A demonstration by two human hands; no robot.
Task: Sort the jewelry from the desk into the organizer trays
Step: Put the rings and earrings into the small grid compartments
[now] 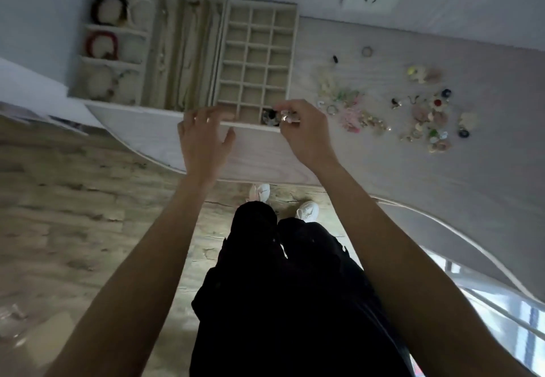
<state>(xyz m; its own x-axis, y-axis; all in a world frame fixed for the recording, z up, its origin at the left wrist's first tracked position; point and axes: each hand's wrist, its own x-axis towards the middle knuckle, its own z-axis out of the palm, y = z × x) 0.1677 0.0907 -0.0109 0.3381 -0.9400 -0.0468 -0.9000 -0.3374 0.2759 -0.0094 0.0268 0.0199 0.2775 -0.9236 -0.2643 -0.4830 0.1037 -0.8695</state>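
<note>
Beige grid tray at desk edge; placing step. Right hand pinching small shiny piece over near-corner cell, left hand loosely spread, steadying front rim. Next, probably: releasing, then reaching right to loose jewelry pile.

Right hand pinches jewelry over grid tray

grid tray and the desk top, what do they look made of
The beige grid tray with small square compartments looks lined in matte velvet or flocked fabric: soft, no glare, though blur leaves it open. The pale desk top looks like whitewashed wood or laminate, with faint grain lines and a smooth rounded edge.
</note>
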